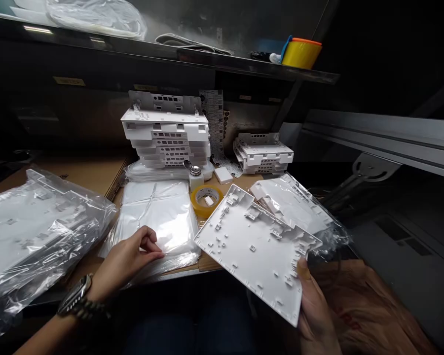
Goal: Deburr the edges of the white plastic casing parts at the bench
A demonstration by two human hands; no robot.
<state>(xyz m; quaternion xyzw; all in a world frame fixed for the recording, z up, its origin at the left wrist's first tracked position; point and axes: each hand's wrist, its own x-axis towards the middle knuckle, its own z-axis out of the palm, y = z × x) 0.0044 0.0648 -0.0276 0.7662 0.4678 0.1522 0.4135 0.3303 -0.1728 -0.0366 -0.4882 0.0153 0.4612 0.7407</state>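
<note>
My right hand [316, 305] grips a white plastic housing panel [249, 249] by its lower right corner. The panel is tilted, its clips and posts facing up. A stack of clear plastic bags [144, 199] lies flat in front of me. My left hand [133, 254], with a watch on the wrist, has thumb and fingertips pinched at the near part of the top bag. Just behind the panel is a roll of yellow tape [198, 202]. Beside it stands a small bottle with a metal top [195, 172].
Bagged white panels lie at left [33, 212] and right [296, 202]. White housings are stacked at the back, a tall pile [166, 125] and a shorter pile [264, 153]. A metal shelf [192, 59] carries a yellow tub [301, 53]. Brown paper [362, 301] lies at lower right.
</note>
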